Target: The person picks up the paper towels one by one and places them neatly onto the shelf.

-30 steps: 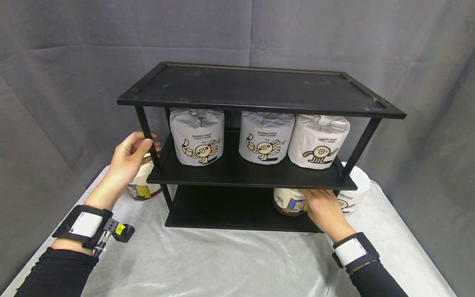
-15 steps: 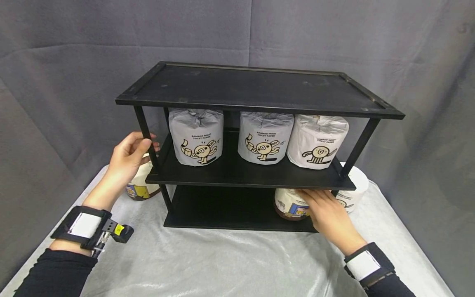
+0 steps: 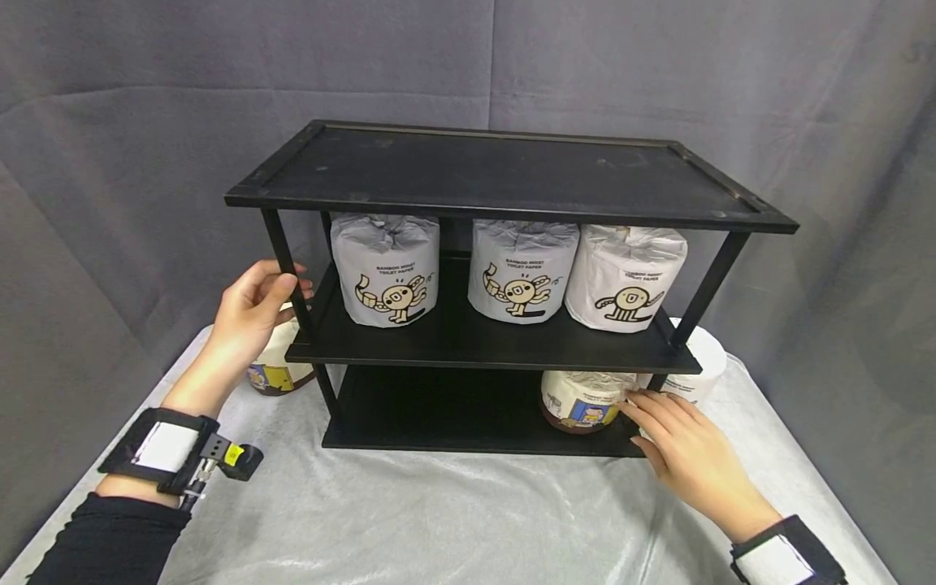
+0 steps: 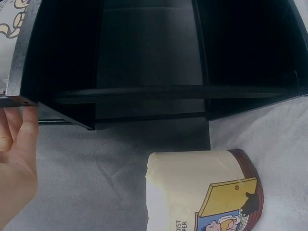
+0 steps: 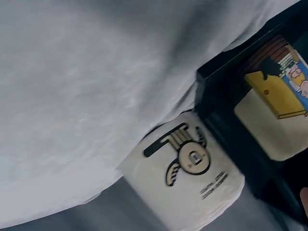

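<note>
A black shelf rack stands on the covered table. My left hand grips its left front post, thumb in front and fingers behind; part of this hand shows at the left wrist view's edge. My right hand, fingers extended, is beside the right end of the bottom shelf. Its fingertips are right at the side of a cream toilet paper roll with a brown base and a printed picture. That roll stands on the bottom shelf, its top partly under the middle shelf.
Three white wrapped toilet paper rolls, left, centre and right, stand on the middle shelf. Outside the rack are a cream roll on the left and a white roll on the right. Grey curtains hang behind.
My right hand has come out from under the middle shelf, moving right and toward me, off the cream roll. That roll sits slightly nearer the front. The left hand keeps its place.
</note>
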The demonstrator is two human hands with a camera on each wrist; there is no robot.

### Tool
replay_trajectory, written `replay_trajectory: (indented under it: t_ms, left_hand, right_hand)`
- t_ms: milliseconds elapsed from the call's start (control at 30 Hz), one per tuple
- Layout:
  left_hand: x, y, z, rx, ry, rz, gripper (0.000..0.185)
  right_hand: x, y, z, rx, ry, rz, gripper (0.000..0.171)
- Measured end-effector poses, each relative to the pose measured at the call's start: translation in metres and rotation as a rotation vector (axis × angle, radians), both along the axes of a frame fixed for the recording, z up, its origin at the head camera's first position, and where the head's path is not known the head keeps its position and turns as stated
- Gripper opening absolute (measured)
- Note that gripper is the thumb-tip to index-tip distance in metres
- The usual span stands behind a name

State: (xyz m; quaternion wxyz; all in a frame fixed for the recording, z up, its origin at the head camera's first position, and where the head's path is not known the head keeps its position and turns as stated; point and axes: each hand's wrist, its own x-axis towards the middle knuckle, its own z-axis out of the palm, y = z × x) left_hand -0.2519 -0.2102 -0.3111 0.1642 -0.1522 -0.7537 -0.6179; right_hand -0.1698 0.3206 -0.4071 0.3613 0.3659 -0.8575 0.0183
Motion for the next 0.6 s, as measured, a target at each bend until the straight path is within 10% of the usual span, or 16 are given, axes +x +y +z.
replay_trajectory:
  t_ms: [600]
  left_hand:
    - [0.001,0.0,0.0,-0.015,0.001,0.005,0.011]
  right_hand:
    - [0.015,0.047,-0.01,-0.04,-0.002,-0.032,0.054]
